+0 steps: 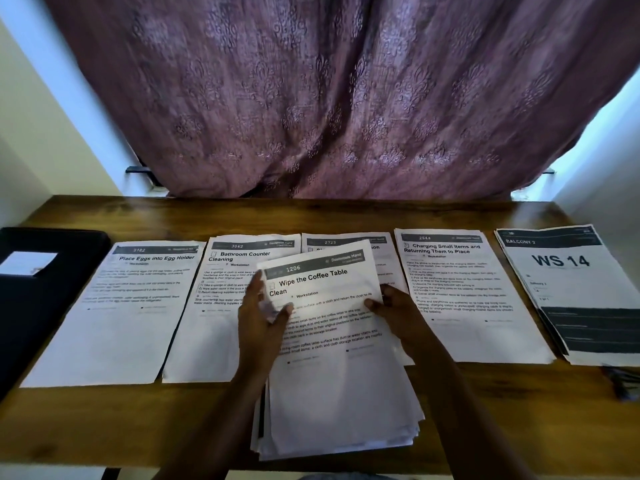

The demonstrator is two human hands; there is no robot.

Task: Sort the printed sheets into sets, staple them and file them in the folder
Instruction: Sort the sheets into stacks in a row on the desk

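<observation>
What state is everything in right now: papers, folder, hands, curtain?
Top sheet, lifted, pinched by both hands.
Left hand, pinching the sheet's left edge.
Right hand, pinching its right edge.
Unsorted stack, lying flat, edges fanned.
Sorted piles, flat in a row.
Folder, closed, lying flat.
Curtain, drawn.

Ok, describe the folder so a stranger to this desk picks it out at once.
Find the wooden table by the purple curtain and follow the row of printed sheets to its left end. The folder lies flat there, at the table's left edge. Unlike the sheets beside it, it is black with a small white label.
</observation>
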